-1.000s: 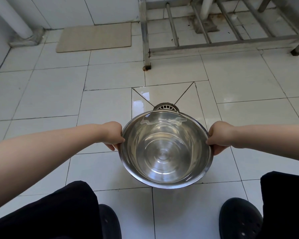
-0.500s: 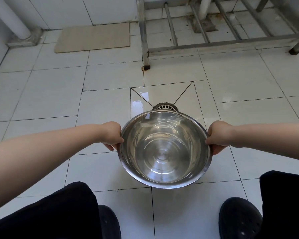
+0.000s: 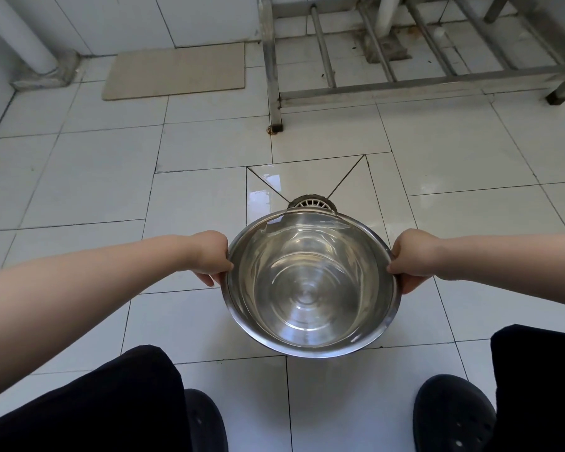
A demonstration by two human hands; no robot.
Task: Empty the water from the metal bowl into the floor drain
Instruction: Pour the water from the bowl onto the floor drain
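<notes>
A shiny metal bowl (image 3: pixel 310 288) with clear water in it hangs low over the white tiled floor. My left hand (image 3: pixel 211 257) grips its left rim and my right hand (image 3: pixel 411 257) grips its right rim. Just beyond the bowl's far rim lies the round floor drain (image 3: pixel 312 202) with a white slotted grate, its near half hidden by the bowl. The tile around the drain is wet and glossy.
A steel rack frame (image 3: pixel 372 89) stands on the floor at the back right, one leg (image 3: pixel 274 109) close behind the drain. A beige mat (image 3: pixel 177 71) lies at the back left beside a white pipe (image 3: pixel 23 40). My black shoes (image 3: pixel 454 415) and knees are below the bowl.
The bowl and both hands have hardly moved. The water surface in the bowl has shifted slightly.
</notes>
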